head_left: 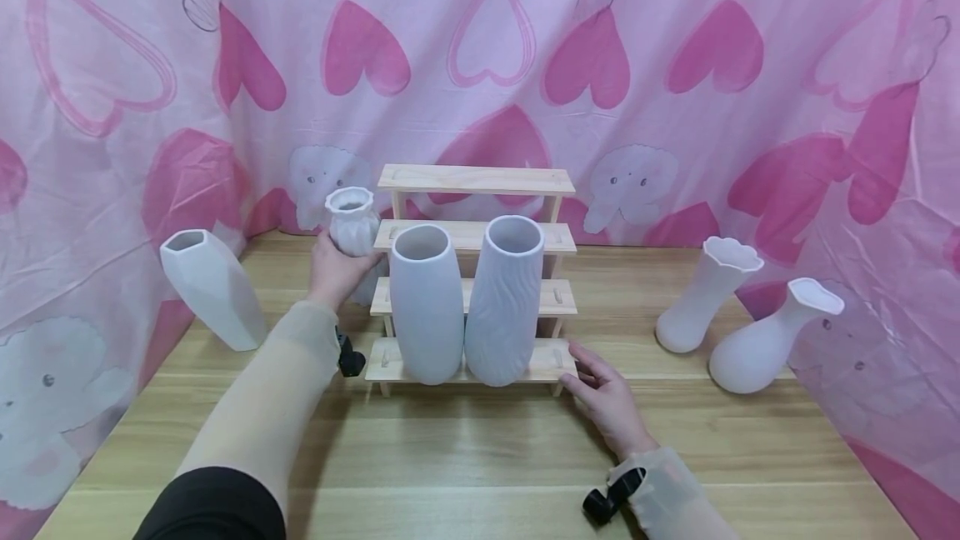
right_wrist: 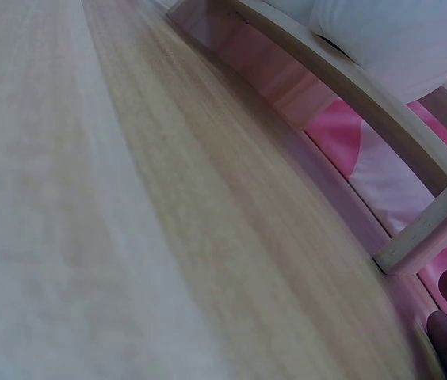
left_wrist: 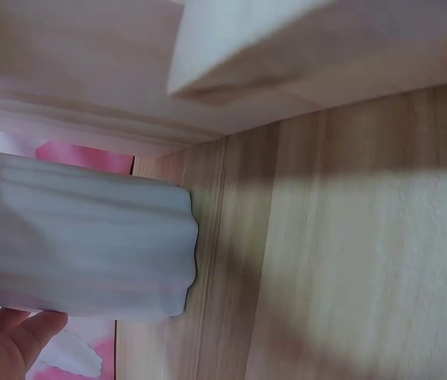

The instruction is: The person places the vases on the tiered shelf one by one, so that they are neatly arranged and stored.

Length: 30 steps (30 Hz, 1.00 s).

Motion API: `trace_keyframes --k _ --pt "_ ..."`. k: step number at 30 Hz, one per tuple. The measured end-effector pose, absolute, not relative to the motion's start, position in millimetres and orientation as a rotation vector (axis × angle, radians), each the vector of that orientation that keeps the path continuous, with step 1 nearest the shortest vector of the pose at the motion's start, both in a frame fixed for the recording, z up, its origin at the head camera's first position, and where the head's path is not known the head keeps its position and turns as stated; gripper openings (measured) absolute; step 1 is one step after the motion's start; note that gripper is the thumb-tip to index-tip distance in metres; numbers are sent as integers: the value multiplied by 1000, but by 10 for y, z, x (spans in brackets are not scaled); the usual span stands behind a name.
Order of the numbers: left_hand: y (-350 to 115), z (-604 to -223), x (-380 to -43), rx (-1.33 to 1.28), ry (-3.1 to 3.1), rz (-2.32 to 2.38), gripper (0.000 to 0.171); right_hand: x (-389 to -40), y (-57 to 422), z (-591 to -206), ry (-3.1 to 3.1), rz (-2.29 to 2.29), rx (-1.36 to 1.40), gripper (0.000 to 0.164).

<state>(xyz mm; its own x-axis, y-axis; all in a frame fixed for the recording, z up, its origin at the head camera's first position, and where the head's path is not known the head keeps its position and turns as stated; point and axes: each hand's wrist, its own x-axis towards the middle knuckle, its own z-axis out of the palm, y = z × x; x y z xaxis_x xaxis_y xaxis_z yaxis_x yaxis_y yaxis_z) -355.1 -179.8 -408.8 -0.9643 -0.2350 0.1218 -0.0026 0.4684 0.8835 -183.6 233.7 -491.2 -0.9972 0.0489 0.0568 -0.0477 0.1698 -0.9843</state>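
Note:
My left hand (head_left: 337,267) grips a white vase with a ruffled rim (head_left: 350,223) beside the left side of a stepped wooden stand (head_left: 477,179). In the left wrist view, its fingers and thumb lie on either side of the fluted vase (left_wrist: 89,237); the base is close to the tabletop. My right hand (head_left: 603,398) holds the right end of the stand's lowest shelf (head_left: 551,357) with thumb and fingers. Two white vases, one smooth (head_left: 427,307) and one wavy-ribbed (head_left: 506,302), stand side by side on the lowest shelf, touching or nearly so.
A faceted white vase (head_left: 213,290) leans at the table's left. Two more white vases, one with a scalloped rim (head_left: 705,294) and one with a slanted neck (head_left: 768,340), are at the right. A pink heart-patterned curtain (head_left: 442,48) hangs behind the wooden table (head_left: 465,473).

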Motion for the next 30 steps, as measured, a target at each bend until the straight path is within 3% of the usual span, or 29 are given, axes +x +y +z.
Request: trace_keyframes --k 13,30 --pt "-1944 -3996 -3367 298 -2507 -1508 110 -1857 2345 -4927 -2352 1959 -8 56" --pt "-1980 -3558 -3043 275 -2531 -1448 106 -1837 2333 -4908 -2352 1996 -35 56"
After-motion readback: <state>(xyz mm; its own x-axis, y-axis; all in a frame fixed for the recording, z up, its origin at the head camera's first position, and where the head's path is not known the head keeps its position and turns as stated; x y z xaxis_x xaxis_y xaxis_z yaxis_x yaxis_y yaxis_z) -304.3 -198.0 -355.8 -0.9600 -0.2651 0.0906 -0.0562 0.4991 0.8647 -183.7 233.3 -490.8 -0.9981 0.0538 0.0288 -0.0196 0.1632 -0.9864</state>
